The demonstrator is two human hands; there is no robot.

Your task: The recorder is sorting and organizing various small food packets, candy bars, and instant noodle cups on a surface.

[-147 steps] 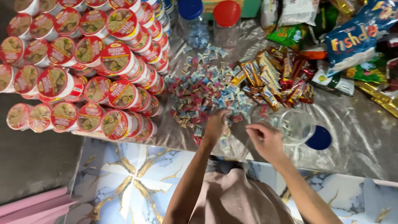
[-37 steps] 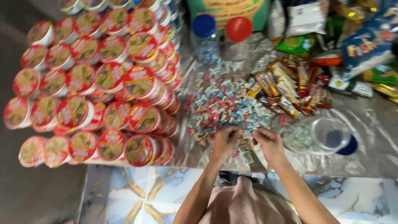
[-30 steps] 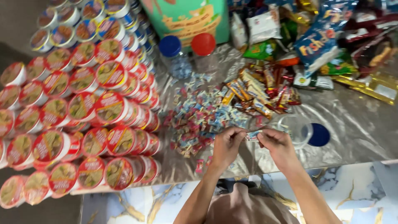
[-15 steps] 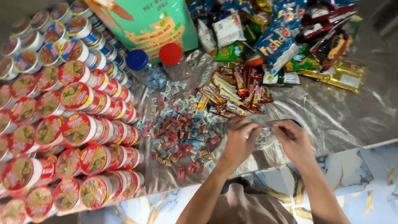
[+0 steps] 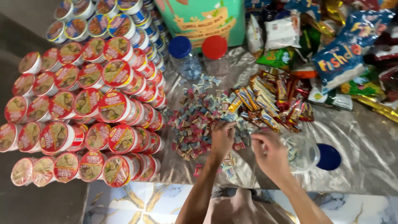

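A heap of small wrapped candies (image 5: 195, 120) lies on a shiny silver sheet (image 5: 356, 170). My left hand (image 5: 222, 139) rests on the right edge of the heap, fingers curled over some candies. My right hand (image 5: 270, 154) hovers just right of it, fingers bent, next to an open clear plastic jar (image 5: 302, 152) lying by its blue lid (image 5: 328, 157). Whether the right hand holds a candy cannot be told.
Stacked red-lidded instant noodle cups (image 5: 83, 108) fill the left. Two clear jars, one with a blue lid (image 5: 180, 47) and one with a red lid (image 5: 214, 47), stand behind the candies. Chocolate bars (image 5: 269, 103), snack bags (image 5: 344, 54) and a green box (image 5: 199, 18) lie at the back.
The view has shifted, so the cups and candies sit further right and lower. Both hands stayed at the candy heap's edge, and the right hand moved a little toward the open jar.
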